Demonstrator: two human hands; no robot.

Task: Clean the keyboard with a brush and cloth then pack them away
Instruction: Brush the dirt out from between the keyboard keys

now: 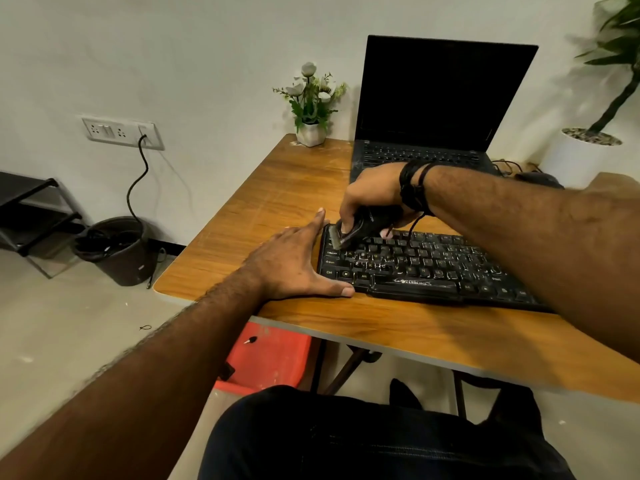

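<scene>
Wood-grain laminate table [277,188], rounded at its near left corner, seen from the head camera.

Black keyboard [422,268] flat on the table near the front edge, keys dusted with pale streaks; right end hidden under the right forearm.

Right hand [372,199] curled round a dark brush [360,228], bristle end pressed on the keyboard's far left keys; exact shape of the brush hard to make out beneath the fingers. Black bands wrapped round the right wrist, one cord hanging over the keys.

Left hand [294,261] flat on the table, fingers straight and spread, thumb touching the keyboard's front left corner, forefinger lying along its left edge.

Open black laptop [446,91] behind the keyboard, screen dark, front edge partly hidden by the right hand. Dark mouse [538,180] just right of it, largely covered by the forearm.

Small white pot of artificial white flowers [311,102] at the table's far left corner. Large white planter [585,157] with pebbles on top, cut off at the right edge of the picture.

Dark round bin [117,251] on the floor by the wall, holding coiled black cable. Wall socket plate [121,131] above it, one black cable plugged in. Red plastic stool [266,358] beneath the table, partly hidden.

Cloth not visible.
</scene>
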